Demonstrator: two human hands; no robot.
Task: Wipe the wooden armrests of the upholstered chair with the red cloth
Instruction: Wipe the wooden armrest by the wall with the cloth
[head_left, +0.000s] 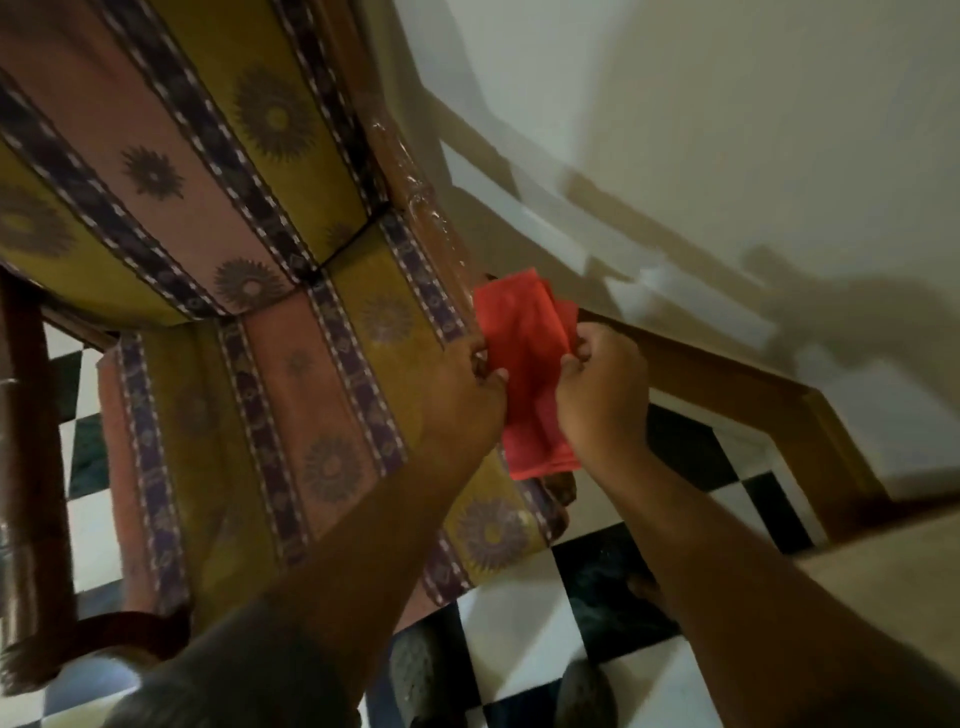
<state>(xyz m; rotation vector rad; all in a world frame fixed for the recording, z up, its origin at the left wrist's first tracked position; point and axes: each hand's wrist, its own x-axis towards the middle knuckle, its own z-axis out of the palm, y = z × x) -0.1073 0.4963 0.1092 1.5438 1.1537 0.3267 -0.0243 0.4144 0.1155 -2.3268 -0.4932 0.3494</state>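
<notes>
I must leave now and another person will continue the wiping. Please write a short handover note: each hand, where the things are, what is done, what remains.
Left hand: pinching the left edge of the folded red cloth.
Right hand: pinching its right edge.
The cloth lies over the right-side wooden armrest of the patterned upholstered chair, beside the wall.
The other dark wooden armrest is at the far left, with no cloth on it.
Done: cloth placed on one armrest; whether any wiping has happened cannot be told.
Left: wipe along this armrest, then the far-left one.
</notes>
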